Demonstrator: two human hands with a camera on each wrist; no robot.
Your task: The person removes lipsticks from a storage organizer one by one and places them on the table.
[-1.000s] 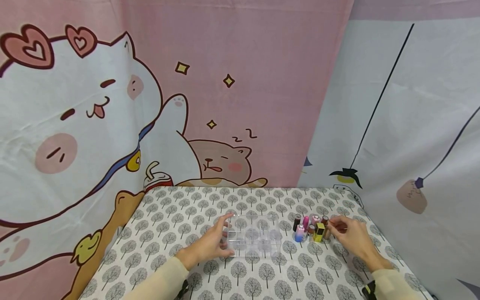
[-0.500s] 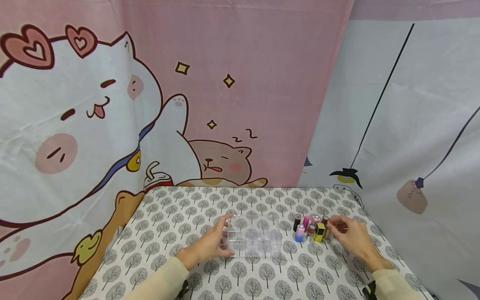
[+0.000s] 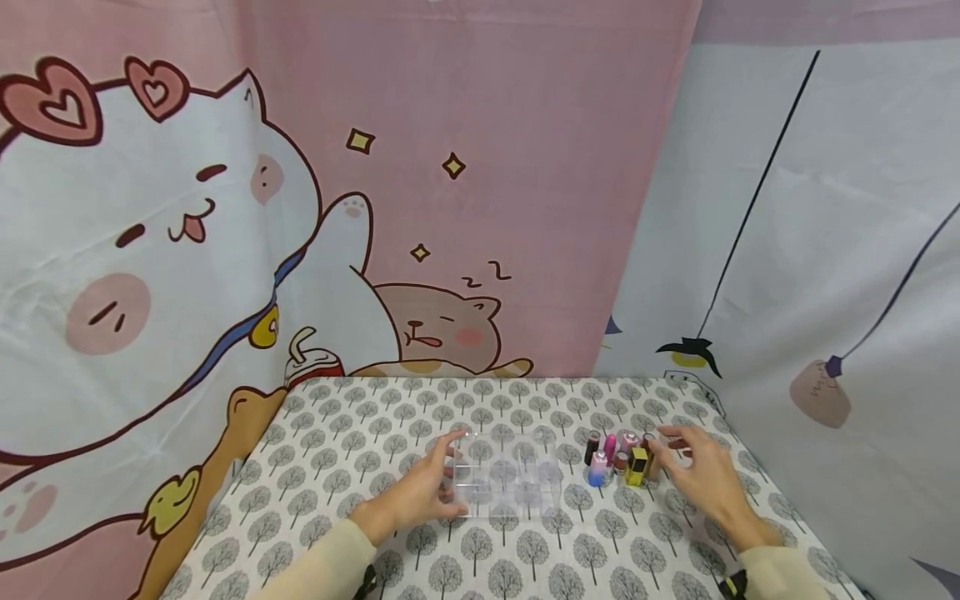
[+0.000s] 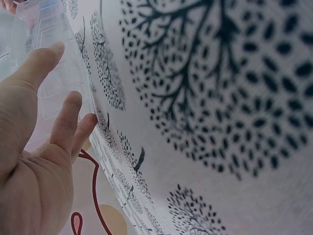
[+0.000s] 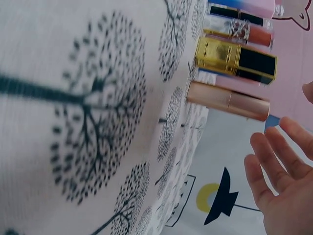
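Note:
My left hand [image 3: 416,492] spreads across the left end of a clear plastic compartment box [image 3: 508,477], thumb at its near corner and index finger at its far corner. In the left wrist view its fingers are fairly straight beside the box wall [image 4: 53,93]. To the right of the box, several lipstick tubes stand upright in a cluster. My right hand [image 3: 705,471] hovers at the right side of this cluster, fingers apart and holding nothing. Nearest to it is a rose-gold lipstick [image 5: 227,101], then a gold lipstick with a black end [image 5: 234,59].
A pink-and-blue tube [image 3: 597,469], a hot pink tube [image 3: 611,450] and a dark tube [image 3: 592,450] stand at the cluster's left. The table wears a tree-print cloth [image 3: 375,462]. A cartoon-printed curtain [image 3: 525,208] hangs behind the table.
My right hand's thumb and fingers, close together before beside the tubes, have spread apart. The left hand and box stay put. The head view has shifted slightly.

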